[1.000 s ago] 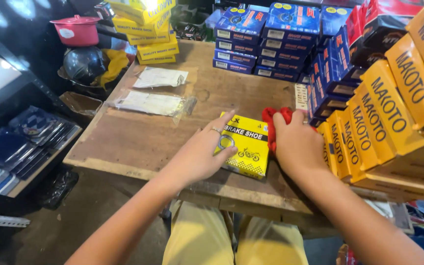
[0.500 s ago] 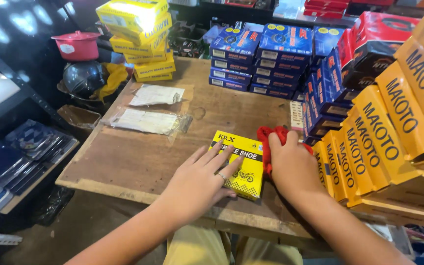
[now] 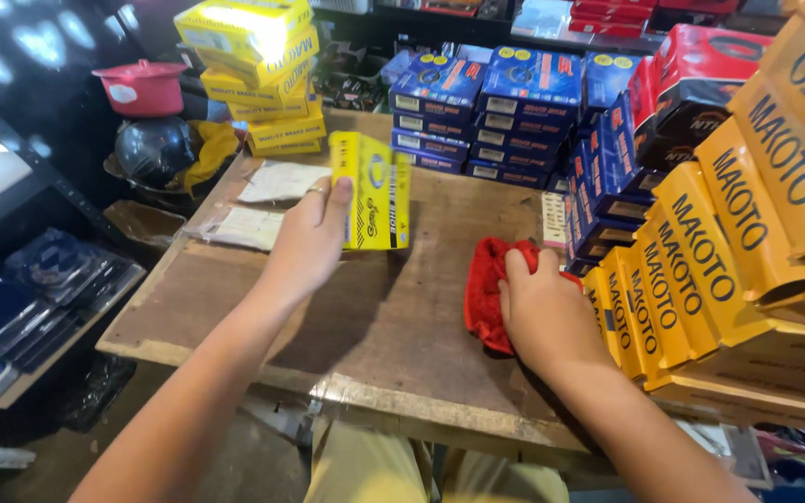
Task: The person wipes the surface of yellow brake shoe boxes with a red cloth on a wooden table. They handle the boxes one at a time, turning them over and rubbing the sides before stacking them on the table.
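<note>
Above the wooden table (image 3: 365, 317), the yellow box (image 3: 373, 191) stands upright on its narrow edge in the air, gripped by the left hand (image 3: 309, 237), fingers wrapped along its left side, arm stretched forward. Right of the box, the right hand (image 3: 542, 312) presses palm-down on a red cloth (image 3: 486, 289), fingers curled into it, beside orange cartons (image 3: 691, 251).

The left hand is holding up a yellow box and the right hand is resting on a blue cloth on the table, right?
Not quite: the cloth under the right hand is red, not blue, as the head view shows. The left hand does hold up a yellow box.
</note>
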